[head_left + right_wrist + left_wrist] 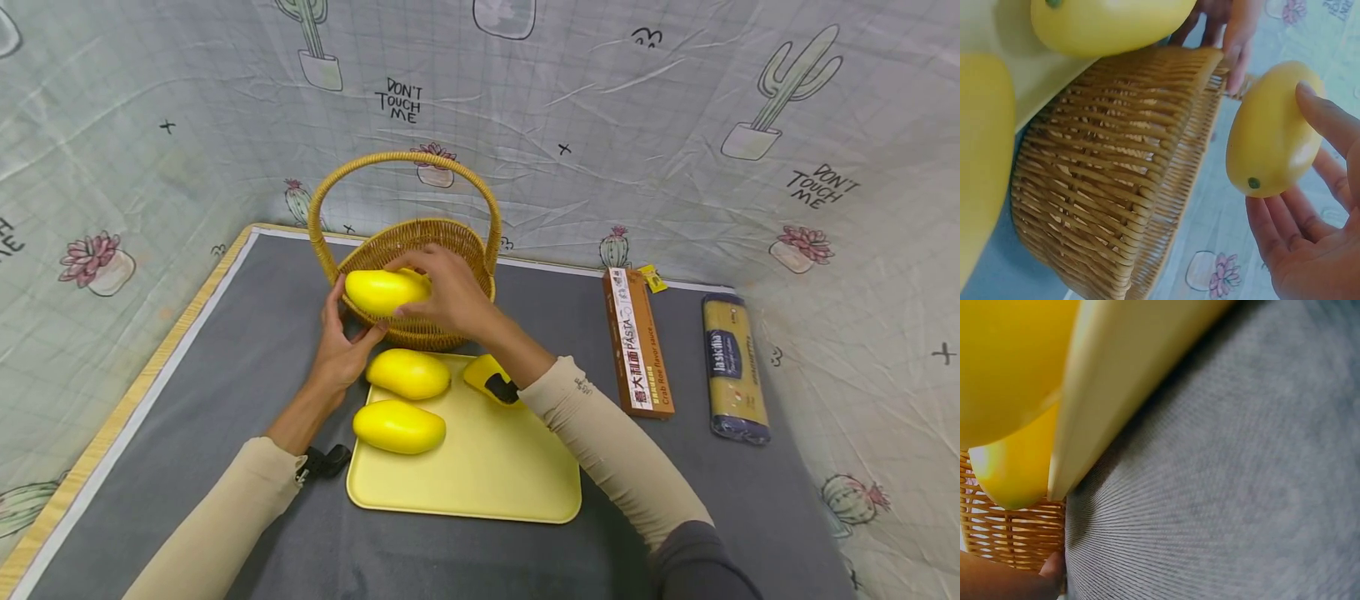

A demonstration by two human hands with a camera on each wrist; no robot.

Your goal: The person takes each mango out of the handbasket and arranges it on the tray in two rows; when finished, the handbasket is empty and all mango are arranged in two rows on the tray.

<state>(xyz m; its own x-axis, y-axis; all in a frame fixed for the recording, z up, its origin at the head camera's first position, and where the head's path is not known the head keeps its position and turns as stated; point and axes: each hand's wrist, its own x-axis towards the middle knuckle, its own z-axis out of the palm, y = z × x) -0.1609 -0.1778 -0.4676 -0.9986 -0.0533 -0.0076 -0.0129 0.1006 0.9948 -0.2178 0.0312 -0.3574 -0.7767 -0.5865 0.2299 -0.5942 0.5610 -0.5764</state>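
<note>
A smooth yellow mango (1275,131) is held between the thumb and fingers of my right hand (450,292), up in front of the wicker basket's opening. My left hand (341,354) grips the rim of the wicker basket (1097,156) at its left side; its fingers (1238,47) show there in the right wrist view. Below the basket, two mangoes lie along the left of the yellow tray (487,475): an upper mango (408,373) and a lower mango (399,427). Another mango (480,371) at the tray's upper right is partly covered by a black wrist device and my right forearm.
To the right stand a brown pasta box (637,342) and a blue-and-yellow spaghetti pack (735,367). A small yellow packet (652,278) lies behind the box. The basket's tall handle (405,156) arches over its opening. A patterned cloth (570,125) hangs behind the grey table.
</note>
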